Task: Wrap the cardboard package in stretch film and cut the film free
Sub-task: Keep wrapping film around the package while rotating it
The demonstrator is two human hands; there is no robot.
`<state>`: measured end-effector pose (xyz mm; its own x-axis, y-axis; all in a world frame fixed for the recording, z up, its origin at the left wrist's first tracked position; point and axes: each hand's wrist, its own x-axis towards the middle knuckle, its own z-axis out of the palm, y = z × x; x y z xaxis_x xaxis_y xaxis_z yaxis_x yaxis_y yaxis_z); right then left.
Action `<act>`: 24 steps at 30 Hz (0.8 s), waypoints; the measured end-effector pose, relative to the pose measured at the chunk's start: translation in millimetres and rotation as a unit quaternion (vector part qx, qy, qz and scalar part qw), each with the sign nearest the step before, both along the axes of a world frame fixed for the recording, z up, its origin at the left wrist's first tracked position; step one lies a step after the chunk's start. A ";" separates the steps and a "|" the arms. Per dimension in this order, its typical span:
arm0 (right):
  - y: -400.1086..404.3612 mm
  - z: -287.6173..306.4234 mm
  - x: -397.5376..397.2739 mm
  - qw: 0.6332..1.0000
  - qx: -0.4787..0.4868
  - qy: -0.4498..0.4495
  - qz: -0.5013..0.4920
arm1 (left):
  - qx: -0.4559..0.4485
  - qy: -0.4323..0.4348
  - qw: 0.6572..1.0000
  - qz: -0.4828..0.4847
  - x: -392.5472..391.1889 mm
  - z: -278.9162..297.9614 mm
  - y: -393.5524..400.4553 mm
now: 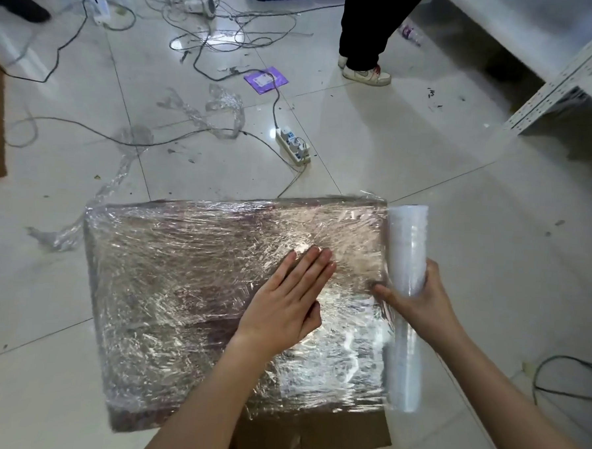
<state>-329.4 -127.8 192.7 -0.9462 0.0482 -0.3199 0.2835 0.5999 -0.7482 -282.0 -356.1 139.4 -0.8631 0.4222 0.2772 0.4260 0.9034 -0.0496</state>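
Presently, my left hand [289, 294] lies flat, fingers straight and together, pressing on top of the package [215, 306] right of its middle. My right hand [417, 296] grasps the roll [405, 298] about midway along it, thumb reaching onto the film at the package's right edge. Roll stands along that right edge, touching the package, its far end level with the package's far right corner and its near end close to the near right corner.

Package lies flat on the floor [461, 181], fully covered in wrinkled, shiny film. Bare cardboard [345, 433] shows from under its near edge. A twisted film strip [115, 177] trails away from its far left corner. More crumpled film [225, 114] lies beyond its far edge. Beyond that scrap, a power strip [293, 147] with cables [208, 37] running off it. A purple sheet [266, 79] lies farther still. A standing person's legs [364, 32] are well beyond the package's far right. A metal rack [562, 83] stands far right of the package.
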 end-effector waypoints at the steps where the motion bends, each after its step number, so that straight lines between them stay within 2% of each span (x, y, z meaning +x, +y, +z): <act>1: -0.6 0.6 -1.7 1.000 -0.026 -0.001 -0.001 | 0.001 -0.002 1.000 0.000 -0.9 1.0 -0.5; 6: 2.2 0.4 -8.5 0.991 -0.128 -0.009 -0.044 | 0.003 -0.016 1.000 0.004 -2.7 3.6 1.4; 8: 1.4 -4.2 -7.4 0.990 -0.127 -0.003 -0.060 | 0.014 -0.024 1.000 -0.002 -2.4 5.2 0.3; 14: -14.0 -9.6 0.8 0.982 -0.132 0.095 -0.095 | 0.117 -0.043 0.992 -0.004 3.1 23.6 -4.1; 19: -10.1 -13.5 4.0 0.978 -0.141 0.114 -0.100 | 0.032 0.053 0.998 -0.013 -13.5 35.7 12.6; 24: -6.8 -17.5 9.5 0.976 -0.150 0.122 -0.104 | -0.005 0.039 0.999 0.016 -49.7 29.8 22.1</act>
